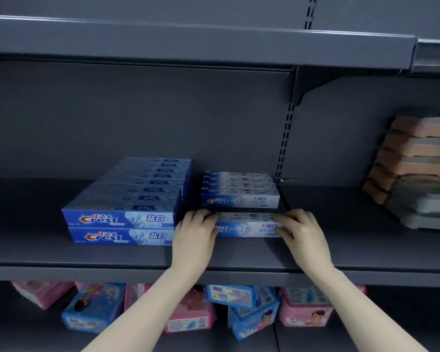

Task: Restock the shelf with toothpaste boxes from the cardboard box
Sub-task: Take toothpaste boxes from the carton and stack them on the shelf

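Right now both hands are gripping one pale-blue Crest toothpaste box (247, 226) on the dark grey shelf (112, 257). The left hand (194, 235) is curling its fingers over the box's left end, and the right hand (302, 231) is curling over its right end. The box is lying lengthwise, just in front of a row of matching pale boxes (239, 190) and just beside a stack of dark-blue Crest boxes (127, 207) on its left. Well apart on the right, stacked pink and grey containers (412, 168) are sitting. Below, pink and blue packets (193, 311) are lying on the lower shelf.
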A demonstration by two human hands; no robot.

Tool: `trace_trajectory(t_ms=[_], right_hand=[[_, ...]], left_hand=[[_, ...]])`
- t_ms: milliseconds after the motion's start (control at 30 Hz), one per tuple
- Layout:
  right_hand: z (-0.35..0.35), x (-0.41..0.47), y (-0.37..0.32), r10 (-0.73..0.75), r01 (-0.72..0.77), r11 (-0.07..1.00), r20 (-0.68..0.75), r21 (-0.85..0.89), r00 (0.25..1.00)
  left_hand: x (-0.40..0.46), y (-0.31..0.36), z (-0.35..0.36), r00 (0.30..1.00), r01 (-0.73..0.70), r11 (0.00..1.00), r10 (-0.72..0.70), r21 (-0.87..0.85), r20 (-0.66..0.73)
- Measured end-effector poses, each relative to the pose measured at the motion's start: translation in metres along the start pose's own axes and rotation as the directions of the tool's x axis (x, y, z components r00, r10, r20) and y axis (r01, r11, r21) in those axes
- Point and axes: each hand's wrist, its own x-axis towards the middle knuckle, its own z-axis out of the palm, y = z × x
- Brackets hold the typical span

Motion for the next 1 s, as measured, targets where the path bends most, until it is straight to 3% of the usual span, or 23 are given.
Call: trace_trajectory(t_ms=[300, 567, 1000], right_hand=[[0.021, 0.031, 0.008, 0.007, -0.005, 0.999, 0.07, -0.035, 0.998], [0.032, 0.045, 0.003, 0.122, -0.116, 0.992, 0.148, -0.049, 0.981], [0.037, 0.049, -0.001, 0.145, -0.114, 0.981, 0.197, -0.16, 0.97]], left_hand=[[0.033, -0.006, 0.025, 0.982, 0.093, 0.995, -0.097, 0.029, 0.161], [0.044, -0.009, 0.038, 0.973, 0.107, 0.987, -0.128, 0.118, 0.193], [0.046, -0.002, 0.034, 0.953, 0.12, 0.978, -0.162, 0.171, 0.256]])
